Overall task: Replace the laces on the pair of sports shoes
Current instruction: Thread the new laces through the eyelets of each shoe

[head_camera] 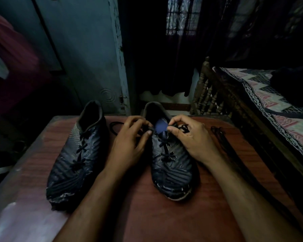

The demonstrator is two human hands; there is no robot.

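Two dark sports shoes stand on a reddish wooden table, toes toward me. The left shoe is laced with a dark lace and no hand touches it. The right shoe shows a blue tongue and dark crossed lacing. At its top eyelets, my left hand pinches the lace on the left side. My right hand pinches the lace end on the right side. A lace loop lies between the shoes behind my left hand. Another loose dark lace lies on the table to the right.
A bed with a patterned cover and a turned wooden rail stands close on the right. A blue-grey door is behind the table. Red cloth hangs at the left. The room is dim.
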